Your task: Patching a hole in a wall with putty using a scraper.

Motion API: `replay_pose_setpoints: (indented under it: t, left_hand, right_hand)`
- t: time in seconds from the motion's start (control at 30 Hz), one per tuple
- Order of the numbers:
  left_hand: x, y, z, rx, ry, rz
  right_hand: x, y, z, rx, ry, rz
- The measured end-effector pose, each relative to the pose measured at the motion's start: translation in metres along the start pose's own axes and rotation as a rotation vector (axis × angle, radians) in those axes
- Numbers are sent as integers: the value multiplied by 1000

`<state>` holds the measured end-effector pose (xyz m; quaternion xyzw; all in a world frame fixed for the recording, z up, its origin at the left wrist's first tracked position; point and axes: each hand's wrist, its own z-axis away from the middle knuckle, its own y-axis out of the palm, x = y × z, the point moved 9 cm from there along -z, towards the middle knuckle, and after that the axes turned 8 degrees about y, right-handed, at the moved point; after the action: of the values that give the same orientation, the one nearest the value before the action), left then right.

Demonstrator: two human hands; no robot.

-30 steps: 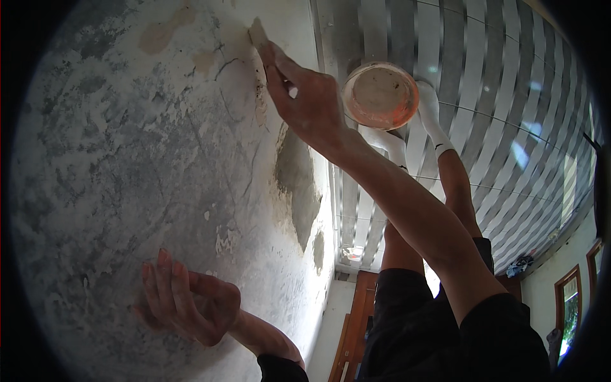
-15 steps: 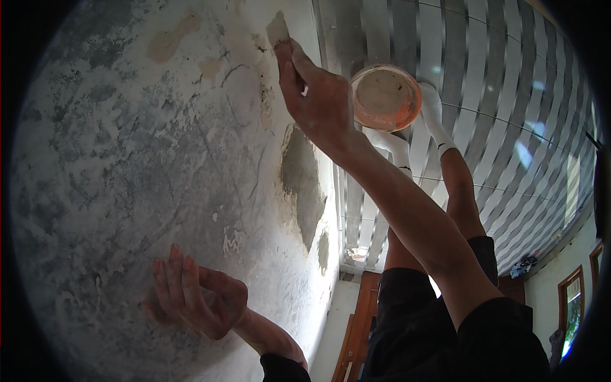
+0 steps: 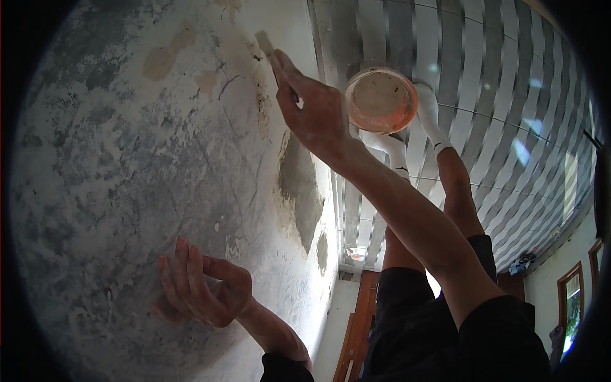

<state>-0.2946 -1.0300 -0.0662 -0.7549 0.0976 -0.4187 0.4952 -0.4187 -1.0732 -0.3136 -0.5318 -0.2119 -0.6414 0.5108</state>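
Observation:
My right hand [image 3: 313, 113] is closed on a small putty knife [image 3: 265, 43], its blade at the wall near a rough brownish patch. Most of the handle is hidden in my fist. Lower on the left, my left hand [image 3: 207, 286] is open and holds nothing; its fingers are stretched out and slightly bent by the wall [image 3: 146, 184], and I cannot tell if they touch it. The wall is mottled grey and white, with cracks and peeling paint. Below my right wrist, a bare grey patch [image 3: 299, 178] shows in the wall.
An orange-rimmed bucket [image 3: 414, 105] with grey-beige paste in it stands on the striped tile floor [image 3: 503, 83]. It is right beside my feet in white socks [image 3: 428, 108]. A brown wooden door [image 3: 358, 331] and a window [image 3: 573, 299] are further off.
The putty knife and my right hand have shifted slightly left and down along the wall. My left hand has moved a little up and to the right.

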Motion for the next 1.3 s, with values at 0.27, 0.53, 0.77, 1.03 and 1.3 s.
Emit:
replay_pose_setpoints:
  t: [0.27,0.53,0.77,1.03,1.3]
  left_hand:
    - [-2,2,-2,14,5,-18]
    - [-6,1,-7,2,29,-1]
    - [0,2,-1,16,-1,-21]
    - [-2,3,-3,15,-16,-28]
    - [-2,2,-3,6,3,-26]
  right_hand:
    - [3,7,39,-50,-185,-59]
    - [6,19,34,-18,-193,0]
    - [-49,14,24,12,586,-859]
    - [-60,73,32,153,1070,-1332]
    - [-46,67,36,143,1079,-1544]
